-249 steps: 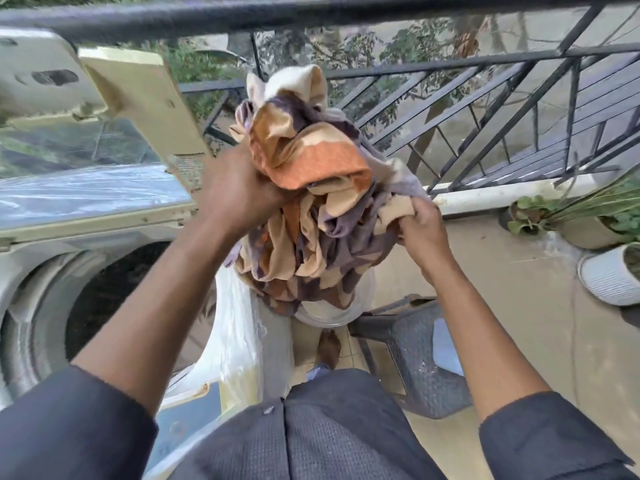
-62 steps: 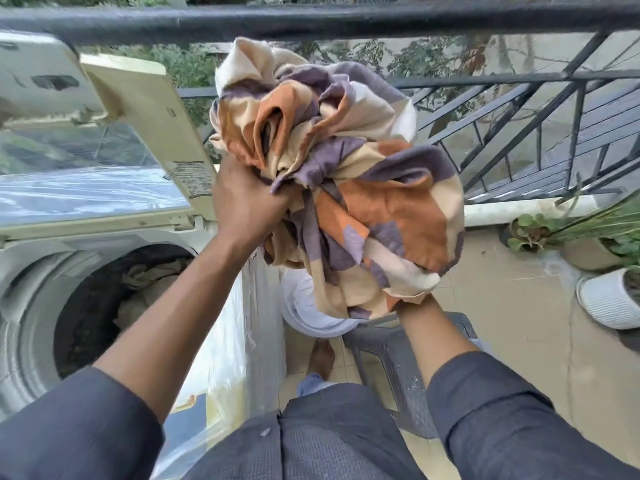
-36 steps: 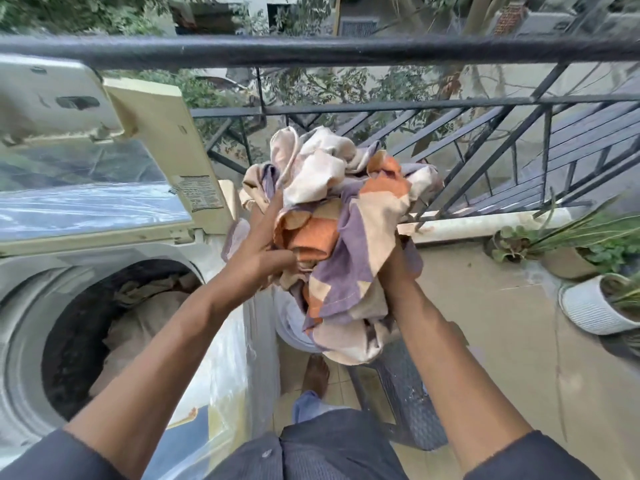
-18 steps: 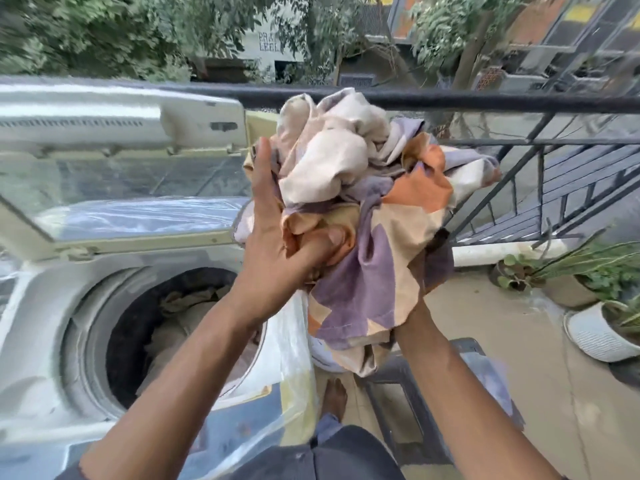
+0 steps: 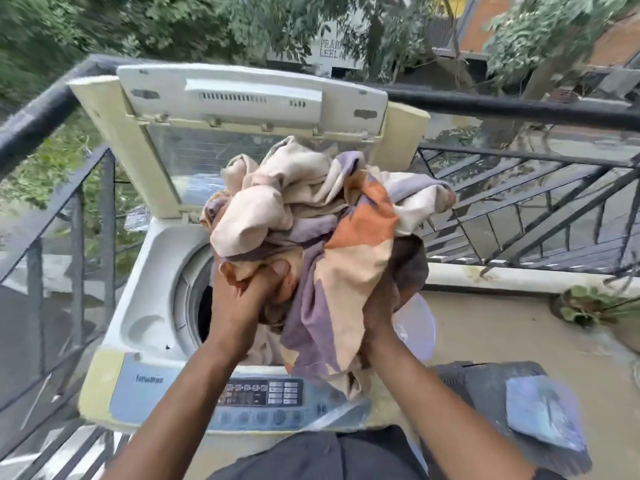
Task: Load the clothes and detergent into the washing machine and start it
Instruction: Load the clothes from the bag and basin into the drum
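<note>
Moved since half a second ago: my bundle of cloth point(image 5: 311, 230), then right of the washing machine point(image 5: 145, 306), now hangs over its drum opening point(image 5: 199, 292), centre frame.

Near: control panel point(image 5: 263, 393), bottom centre; grey stool point(image 5: 485, 379) with a blue packet point(image 5: 543, 417), lower right.

Middle: my left hand point(image 5: 242, 292), thumb and fingers curled into the folds; my right hand point(image 5: 381, 299) clutches the underside, fingers buried in fabric. Soft, limp, bulky, probably light; tails trail, so best held from beneath and gathered.

Far: raised lid point(image 5: 242, 109), upper centre; black railing point(image 5: 519, 109) behind.
</note>
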Available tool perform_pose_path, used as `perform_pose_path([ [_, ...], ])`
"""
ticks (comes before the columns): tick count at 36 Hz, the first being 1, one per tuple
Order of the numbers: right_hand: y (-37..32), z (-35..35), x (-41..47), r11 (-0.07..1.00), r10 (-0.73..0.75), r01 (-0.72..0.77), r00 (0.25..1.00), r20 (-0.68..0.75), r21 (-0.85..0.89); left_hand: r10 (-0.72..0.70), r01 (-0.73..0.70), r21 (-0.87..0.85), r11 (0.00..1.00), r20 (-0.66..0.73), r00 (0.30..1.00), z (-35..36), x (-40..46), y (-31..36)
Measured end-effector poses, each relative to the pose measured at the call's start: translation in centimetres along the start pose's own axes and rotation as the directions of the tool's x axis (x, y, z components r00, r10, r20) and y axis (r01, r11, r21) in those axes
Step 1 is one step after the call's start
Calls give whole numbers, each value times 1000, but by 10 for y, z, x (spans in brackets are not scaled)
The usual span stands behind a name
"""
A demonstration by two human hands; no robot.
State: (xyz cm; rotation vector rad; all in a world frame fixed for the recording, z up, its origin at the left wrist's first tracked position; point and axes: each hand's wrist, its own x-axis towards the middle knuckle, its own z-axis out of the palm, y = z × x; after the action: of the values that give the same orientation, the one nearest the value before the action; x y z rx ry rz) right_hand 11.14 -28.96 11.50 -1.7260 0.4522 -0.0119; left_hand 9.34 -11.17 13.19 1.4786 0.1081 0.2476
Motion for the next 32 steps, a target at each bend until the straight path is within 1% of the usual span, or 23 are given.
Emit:
perform_pose_path([
  [2, 10, 13, 4, 999, 13, -12, 1000, -14, 45, -51, 51, 35, 998, -8, 999, -19, 0, -10],
  [3, 16, 18, 4, 999, 26, -27, 999, 23, 42, -98, 100, 53, 994, -39, 994, -27, 0, -15],
  [4, 21, 27, 5, 999, 40, -41, 993, 107, 7, -108, 111, 81, 991, -45, 993, -36, 1, -22],
  [6, 31, 40, 4, 995, -7, 28, 975, 222, -92, -161, 167, 153, 974, -48, 986, -52, 6, -37],
  [7, 33, 47, 6, 994, -59, 80, 966, 253, -74, -194, 198, 178, 964, -36, 980, -61, 11, -48],
  [9, 39, 59, 14, 969, -218, 233, 963, 161, -85, -209, 202, 210, 957, 13, 978, -77, 20, -63],
  [10, 46, 64, 20, 947, -271, 290, 953, 135, -141, -208, 190, 228, 955, 56, 977, -84, 24, -69],
  [12, 59, 72, 33, 886, -335, 371, 927, 170, -278, -183, 130, 302, 944, 155, 971, -97, 29, -84],
  [13, 67, 73, 40, 836, -366, 426, 903, 227, -346, -181, 105, 346, 932, 193, 964, -101, 32, -91],
  [15, 85, 74, 55, 733, -320, 470, 876, 361, -492, -197, 74, 443, 893, 239, 951, -108, 37, -107],
  [16, 95, 75, 60, 651, -275, 492, 862, 425, -578, -221, 65, 512, 856, 249, 943, -110, 39, -113],
  [17, 102, 76, 65, 542, -202, 508, 852, 482, -670, -265, 67, 585, 808, 259, 929, -113, 41, -120],
  [19, 115, 78, 73, 272, -45, 526, 843, 536, -806, -415, 89, 737, 670, 273, 868, -116, 45, -133],
  [20, 121, 79, 76, 186, 32, 531, 838, 545, -827, -519, 85, 821, 565, 273, 810, -116, 46, -139],
  [22, 127, 81, 81, 109, 212, 515, 824, 526, -850, -716, -7, 954, 300, 230, 659, -113, 47, -151],
  [23, 128, 83, 81, 78, 313, 508, 804, 505, -858, -789, -54, 978, 200, 194, 583, -110, 46, -155],
  [24, 128, 84, 81, 48, 399, 506, 781, 481, -861, -839, -63, 987, 146, 158, 520, -106, 46, -158],
  [25, 126, 86, 80, 33, 455, 502, 762, 460, -864, -867, -43, 991, 125, 130, 482, -104, 46, -160],
  [26, 124, 89, 80, 42, 482, 485, 756, 443, -873, -879, -21, 992, 123, 119, 462, -102, 46, -162],
  [27, 124, 92, 80, 81, 473, 455, 766, 436, -887, -879, -22, 991, 131, 126, 459, -100, 48, -164],
  [29, 127, 100, 80, 163, 385, 417, 807, 447, -894, -857, -54, 985, 163, 169, 487, -98, 51, -170],
  [30, 129, 104, 80, 180, 321, 423, 828, 459, -888, -842, -65, 982, 176, 185, 507, -96, 53, -174],
  [32, 134, 112, 81, 188, 239, 455, 839, 490, -871, -811, -74, 976, 206, 213, 546, -92, 54, -183],
])
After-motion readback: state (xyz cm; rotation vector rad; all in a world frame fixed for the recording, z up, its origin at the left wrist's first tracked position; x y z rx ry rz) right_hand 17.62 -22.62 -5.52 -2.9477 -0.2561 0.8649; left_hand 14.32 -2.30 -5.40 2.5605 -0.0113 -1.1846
